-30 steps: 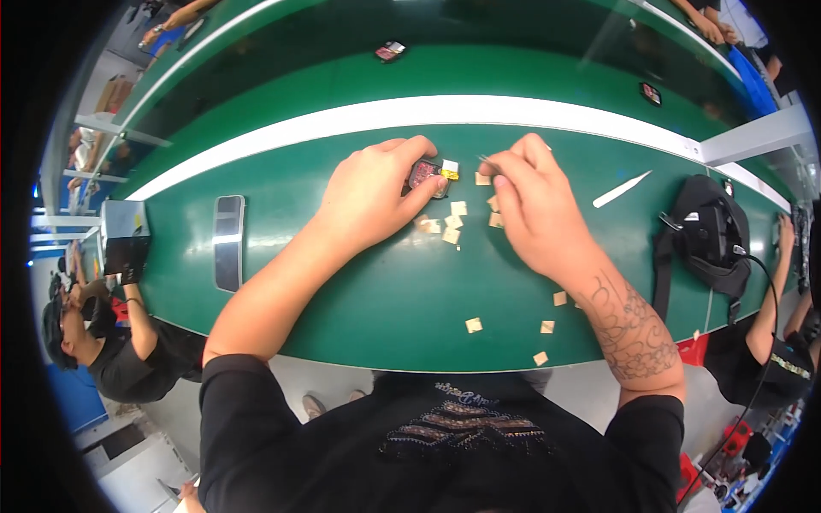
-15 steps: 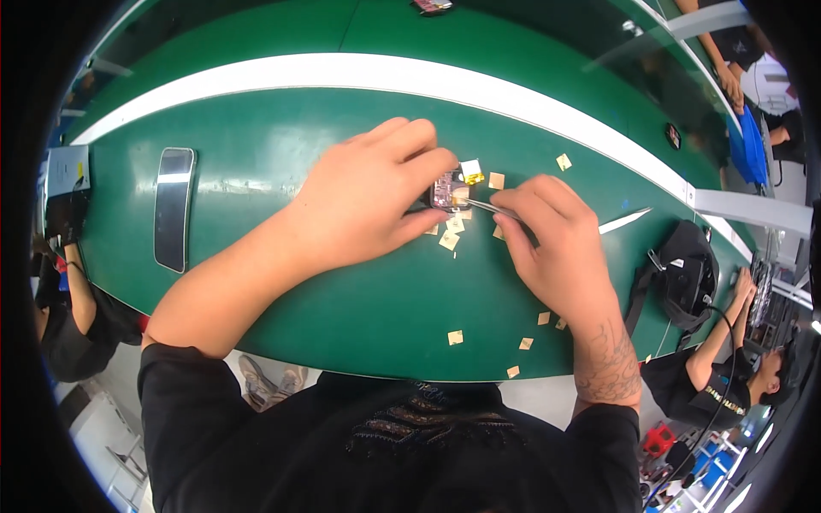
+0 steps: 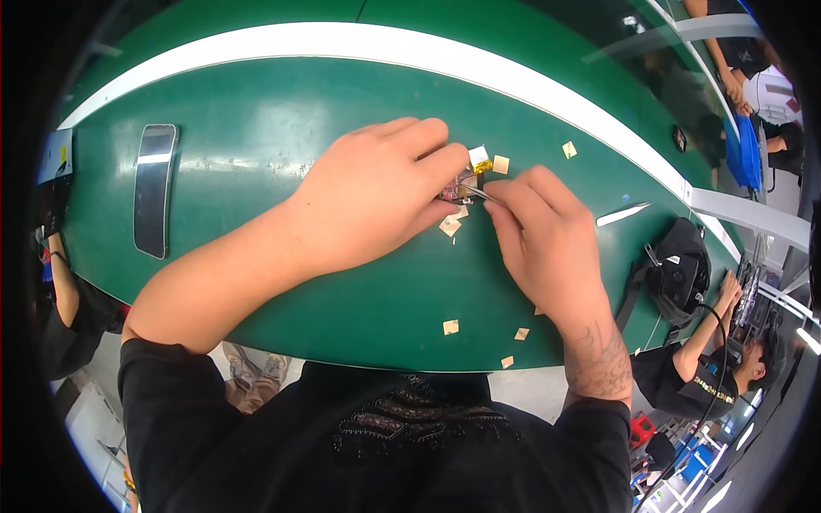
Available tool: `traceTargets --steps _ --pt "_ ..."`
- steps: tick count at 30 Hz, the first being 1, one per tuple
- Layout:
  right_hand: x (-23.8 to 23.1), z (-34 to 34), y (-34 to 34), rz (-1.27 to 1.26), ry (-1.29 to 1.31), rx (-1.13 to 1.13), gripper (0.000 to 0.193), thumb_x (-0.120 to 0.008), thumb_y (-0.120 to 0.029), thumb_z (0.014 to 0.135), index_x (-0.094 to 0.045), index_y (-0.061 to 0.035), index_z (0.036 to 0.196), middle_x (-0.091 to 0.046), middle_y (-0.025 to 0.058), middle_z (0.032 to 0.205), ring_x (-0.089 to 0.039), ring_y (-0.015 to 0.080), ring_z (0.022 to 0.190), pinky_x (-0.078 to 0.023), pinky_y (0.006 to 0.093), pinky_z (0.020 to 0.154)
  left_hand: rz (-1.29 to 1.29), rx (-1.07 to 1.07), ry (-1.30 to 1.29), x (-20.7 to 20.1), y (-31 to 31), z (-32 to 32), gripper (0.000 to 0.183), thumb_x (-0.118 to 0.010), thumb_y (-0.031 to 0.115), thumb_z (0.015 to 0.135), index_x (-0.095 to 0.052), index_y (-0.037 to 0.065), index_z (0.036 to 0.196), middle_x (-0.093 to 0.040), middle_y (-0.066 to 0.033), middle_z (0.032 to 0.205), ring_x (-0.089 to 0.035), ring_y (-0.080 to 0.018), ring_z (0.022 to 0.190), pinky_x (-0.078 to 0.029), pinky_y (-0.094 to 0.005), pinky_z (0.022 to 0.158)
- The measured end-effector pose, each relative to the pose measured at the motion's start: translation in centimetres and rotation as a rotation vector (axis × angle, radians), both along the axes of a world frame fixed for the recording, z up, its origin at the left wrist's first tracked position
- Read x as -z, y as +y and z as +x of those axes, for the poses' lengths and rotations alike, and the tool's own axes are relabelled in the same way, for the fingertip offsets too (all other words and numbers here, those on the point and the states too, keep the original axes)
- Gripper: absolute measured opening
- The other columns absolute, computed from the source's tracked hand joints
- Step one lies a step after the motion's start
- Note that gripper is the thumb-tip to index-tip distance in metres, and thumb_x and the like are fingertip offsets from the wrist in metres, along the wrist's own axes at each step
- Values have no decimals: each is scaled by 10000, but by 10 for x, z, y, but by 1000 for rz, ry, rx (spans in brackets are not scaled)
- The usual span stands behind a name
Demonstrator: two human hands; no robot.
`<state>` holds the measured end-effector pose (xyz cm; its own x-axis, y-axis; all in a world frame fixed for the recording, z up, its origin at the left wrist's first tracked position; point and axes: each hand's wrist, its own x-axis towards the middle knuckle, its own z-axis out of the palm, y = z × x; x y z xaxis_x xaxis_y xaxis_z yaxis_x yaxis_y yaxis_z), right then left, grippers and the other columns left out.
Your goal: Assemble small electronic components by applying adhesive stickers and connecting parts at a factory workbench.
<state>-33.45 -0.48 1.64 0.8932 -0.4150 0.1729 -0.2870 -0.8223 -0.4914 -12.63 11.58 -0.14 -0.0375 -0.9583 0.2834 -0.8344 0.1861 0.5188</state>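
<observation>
My left hand point(image 3: 376, 184) is closed around the left side of a small electronic device with an exposed circuit board point(image 3: 451, 190); fingers cover much of it. My right hand point(image 3: 544, 227) pinches thin metal tweezers point(image 3: 475, 191), their tip down at the board's right side. Just beyond the board lies a small white and yellow taped part point(image 3: 481, 160), perhaps joined to it; I cannot tell. Small tan square pieces point(image 3: 450, 227) lie beside and under the device, partly hidden by my hands.
On the green table point(image 3: 359, 316) a dark phone point(image 3: 156, 191) lies at left. More tan squares point(image 3: 451, 327) are scattered near the front edge. At right are a white pointed tool point(image 3: 623, 215) and a black bag point(image 3: 677, 272). A white rail point(image 3: 342, 41) crosses the far side; people work at both ends.
My right hand has shifted slightly inward, and the tweezers now reach the board at a steeper angle. My left hand still holds the device. The whole view has shifted a little.
</observation>
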Motion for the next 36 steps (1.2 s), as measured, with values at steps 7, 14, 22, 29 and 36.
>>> traceTargets --steps 7,14,22,29,36 --pt "-3 -4 -4 38 -16 -3 161 -746 -3 888 -699 -40 1038 -596 103 921 -674 323 815 -569 448 682 -1 -20 -14 -4 0 -2 458 -889 216 810 -674 68 1186 -620 -97 1013 -667 -342 890 -559 -461 758" --pt "-14 -4 7 -194 85 9 167 -707 -3 833 -666 -52 987 -569 82 915 -670 283 847 -579 424 662 -119 8 -106 -9 1 -9 461 -888 167 790 -672 32 1174 -604 -98 992 -661 -333 870 -570 -445 747" --pt "7 -3 -5 100 -33 64 114 -744 -6 914 -693 -34 1012 -604 95 917 -685 284 751 -577 403 638 -29 -32 -72 -8 2 -7 430 -881 189 821 -693 36 1176 -611 -101 989 -665 -333 873 -570 -443 752" --pt "15 -9 -30 514 -266 149 126 -811 16 917 -737 20 1020 -589 -3 874 -547 10 702 -433 197 582 47 -67 -54 -9 1 -6 405 -874 225 839 -695 59 1162 -623 -89 1013 -658 -324 927 -559 -448 786" --pt "1 3 -23 343 -121 36 283 -827 -20 882 -735 -17 1149 -677 88 935 -674 197 754 -526 312 656 65 16 4 -11 3 -14 452 -887 180 779 -697 82 1177 -625 -64 1059 -619 -302 987 -539 -443 866"
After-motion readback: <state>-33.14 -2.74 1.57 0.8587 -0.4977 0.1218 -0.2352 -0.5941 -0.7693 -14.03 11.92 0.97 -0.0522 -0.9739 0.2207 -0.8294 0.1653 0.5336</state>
